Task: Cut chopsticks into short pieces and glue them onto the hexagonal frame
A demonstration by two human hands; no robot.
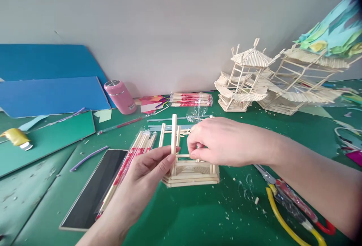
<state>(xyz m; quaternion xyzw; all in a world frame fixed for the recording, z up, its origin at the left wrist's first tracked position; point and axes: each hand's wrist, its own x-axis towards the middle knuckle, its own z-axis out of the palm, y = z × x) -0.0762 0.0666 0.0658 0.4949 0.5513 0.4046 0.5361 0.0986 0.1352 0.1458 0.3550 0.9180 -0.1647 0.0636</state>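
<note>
A small frame of pale wooden sticks (195, 180) stands on the green mat, with a low layered base and several upright posts. My left hand (152, 168) pinches the tall front-left post (174, 133) between thumb and fingers. Above the frame's right part, my right hand (212, 140) is closed, fingertips pressed together. A thin wooden stick (183, 156) runs level from near the left post to those fingertips. My right hand hides part of the rear and right posts.
Bagged sticks (121, 174) and a dark phone-like slab (93, 191) lie left. Scissors (271, 182) and yellow-handled pliers (278, 216) lie right under my forearm. Behind stand a pink flask (121, 97), a packet of sticks (191, 99) and a stick pavilion (250, 59).
</note>
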